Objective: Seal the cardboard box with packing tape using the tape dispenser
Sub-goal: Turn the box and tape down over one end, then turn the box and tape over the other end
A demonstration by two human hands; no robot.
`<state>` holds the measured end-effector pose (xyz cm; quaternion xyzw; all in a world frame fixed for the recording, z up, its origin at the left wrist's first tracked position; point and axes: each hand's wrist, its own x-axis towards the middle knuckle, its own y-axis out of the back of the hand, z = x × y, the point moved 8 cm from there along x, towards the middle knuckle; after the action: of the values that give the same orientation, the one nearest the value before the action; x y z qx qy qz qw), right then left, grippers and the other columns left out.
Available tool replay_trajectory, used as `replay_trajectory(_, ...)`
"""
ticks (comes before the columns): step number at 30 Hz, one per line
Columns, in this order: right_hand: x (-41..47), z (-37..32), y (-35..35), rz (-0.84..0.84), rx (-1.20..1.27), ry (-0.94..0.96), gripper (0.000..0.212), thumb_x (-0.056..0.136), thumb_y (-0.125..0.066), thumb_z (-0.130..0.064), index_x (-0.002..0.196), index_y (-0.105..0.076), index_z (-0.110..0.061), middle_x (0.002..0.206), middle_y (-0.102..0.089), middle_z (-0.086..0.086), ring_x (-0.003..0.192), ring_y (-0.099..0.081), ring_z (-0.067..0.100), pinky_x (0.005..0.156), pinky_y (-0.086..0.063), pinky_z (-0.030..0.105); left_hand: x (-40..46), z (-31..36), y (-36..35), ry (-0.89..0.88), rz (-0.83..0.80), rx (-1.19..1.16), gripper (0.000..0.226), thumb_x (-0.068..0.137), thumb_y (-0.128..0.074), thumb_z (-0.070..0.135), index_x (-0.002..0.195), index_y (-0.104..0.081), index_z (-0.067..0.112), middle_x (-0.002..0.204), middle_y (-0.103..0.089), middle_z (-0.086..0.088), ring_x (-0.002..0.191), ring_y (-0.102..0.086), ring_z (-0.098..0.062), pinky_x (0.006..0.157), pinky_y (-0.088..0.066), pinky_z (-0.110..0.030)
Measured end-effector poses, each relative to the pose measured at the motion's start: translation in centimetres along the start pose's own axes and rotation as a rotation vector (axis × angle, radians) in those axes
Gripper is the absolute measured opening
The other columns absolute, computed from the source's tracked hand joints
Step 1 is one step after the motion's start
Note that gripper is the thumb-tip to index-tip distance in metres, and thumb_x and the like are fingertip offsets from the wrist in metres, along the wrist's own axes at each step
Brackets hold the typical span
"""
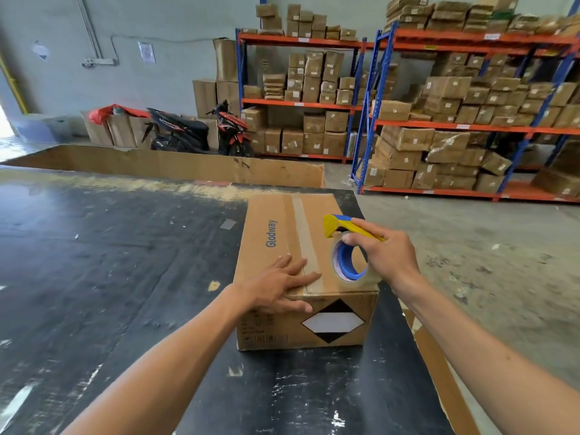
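A brown cardboard box (pixel 273 221) printed "Glodway" stands on the black table, flaps down, with a strip of clear tape (pixel 303 227) running along its centre seam. My left hand (pixel 279 285) lies flat on the box's near top edge, fingers straight over the tape end, thumb on the front face. My right hand (pixel 384 257) grips the yellow and blue tape dispenser (pixel 337 224) with its roll of clear tape (pixel 351 262), held over the box's near right top corner. A black and white diamond label (pixel 332 321) marks the front face.
The black worktable (pixel 125 262) stretches left and toward me, scuffed with white marks. A large flat cardboard sheet (pixel 175 166) leans behind it. A parked scooter (pixel 201 130) and racks of stacked cartons (pixel 455 120) fill the back. Concrete floor (pixel 486 262) lies to the right.
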<state>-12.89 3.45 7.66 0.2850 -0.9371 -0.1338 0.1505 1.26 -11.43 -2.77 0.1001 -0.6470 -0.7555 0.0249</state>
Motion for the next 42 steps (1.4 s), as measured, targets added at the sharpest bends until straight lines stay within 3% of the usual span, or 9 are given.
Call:
replay_trajectory(9,-0.7,-0.7,-0.1,-0.020,0.007,0.018,0.042,0.070,-0.083,-0.042,0.111,-0.075,-0.039,0.114,-0.072,-0.012,0.108,-0.061,0.010,0.089,-0.050,0.029,-0.4,-0.4,-0.1,-0.031,0.005,0.016,0.076,0.090,-0.041,0.074,0.152,-0.002,0.055,0.167,0.008,0.002,0.152,0.013,-0.030,0.115,0.014,-0.038)
replay_trajectory(14,-1.6,-0.8,-0.5,-0.044,0.004,0.027,0.041,0.071,-0.083,-0.041,0.112,-0.075,-0.039,0.109,-0.072,-0.015,0.104,-0.060,0.006,0.078,-0.046,0.021,-0.4,-0.4,-0.3,-0.019,0.029,0.022,0.076,0.090,-0.039,0.075,0.152,-0.002,0.054,0.167,0.007,0.001,0.152,0.012,-0.031,0.119,0.010,-0.042)
replay_trajectory(20,-3.2,-0.4,-1.2,-0.105,-0.047,0.083,0.040,0.068,-0.083,-0.045,0.107,-0.073,-0.050,0.108,-0.072,-0.021,0.107,-0.062,0.004,0.092,-0.051,0.031,-0.9,-0.3,0.3,-0.021,0.086,-0.027,0.083,0.086,-0.047,0.076,0.154,-0.007,0.049,0.168,0.003,0.000,0.152,0.008,-0.028,0.120,0.008,-0.043)
replay_trajectory(22,-4.1,-0.7,-0.8,-0.130,-0.073,0.143,0.041,0.070,-0.084,-0.044,0.109,-0.072,-0.050,0.106,-0.073,-0.019,0.103,-0.064,0.005,0.088,-0.053,0.031,-1.7,-0.3,1.3,0.004,0.127,-0.260,0.087,0.086,-0.056,0.069,0.156,-0.011,0.042,0.167,-0.006,0.002,0.153,0.000,-0.022,0.122,0.006,-0.043)
replay_trajectory(25,-6.1,-2.1,0.9,-0.086,-0.155,0.368,0.044,0.072,-0.083,-0.046,0.114,-0.071,-0.047,0.095,-0.070,-0.004,0.087,-0.063,0.013,0.074,-0.053,0.034,-3.8,-0.5,3.9,0.112,0.306,-1.183,0.074,0.085,-0.064,0.058,0.149,-0.039,0.032,0.154,-0.042,0.007,0.139,-0.042,-0.013,0.121,-0.024,-0.047)
replay_trajectory(29,-9.9,-6.5,2.8,0.059,-0.253,0.811,0.048,0.076,-0.077,-0.048,0.117,-0.072,-0.025,0.084,-0.060,0.001,0.073,-0.057,0.011,0.062,-0.040,0.017,-6.1,0.7,4.4,0.204,0.138,-2.089,0.069,0.095,-0.050,0.056,0.133,-0.055,-0.001,0.130,-0.061,-0.029,0.121,-0.060,-0.044,0.113,-0.037,-0.053)
replay_trajectory(32,-11.8,-8.5,2.8,0.100,-0.259,1.023,0.042,0.077,-0.080,-0.038,0.114,-0.074,-0.020,0.083,-0.055,0.005,0.069,-0.052,0.015,0.063,-0.038,0.013,-7.4,1.9,6.1,0.163,0.088,-2.221,0.069,0.097,-0.049,0.053,0.136,-0.050,-0.004,0.130,-0.058,-0.035,0.121,-0.057,-0.049,0.113,-0.035,-0.054)
replay_trajectory(36,-10.8,-5.5,-0.8,-0.071,-0.455,1.014,0.056,0.071,-0.083,-0.032,0.125,-0.067,-0.038,0.095,-0.043,-0.012,0.070,-0.048,0.006,0.062,-0.036,0.011,-8.0,3.5,7.7,0.153,0.136,-2.097,0.063,0.097,-0.051,0.050,0.132,-0.055,-0.002,0.129,-0.063,-0.027,0.122,-0.060,-0.039,0.111,-0.040,-0.050)
replay_trajectory(42,-10.8,-4.6,-1.7,-0.127,-0.415,1.019,0.058,0.071,-0.085,-0.032,0.126,-0.067,-0.036,0.093,-0.045,-0.006,0.073,-0.049,0.007,0.061,-0.036,0.010,-8.9,2.3,6.2,0.287,0.214,-2.084,0.031,0.088,-0.068,0.016,0.113,-0.067,-0.001,0.111,-0.072,-0.016,0.089,-0.072,-0.024,0.074,-0.062,-0.032)
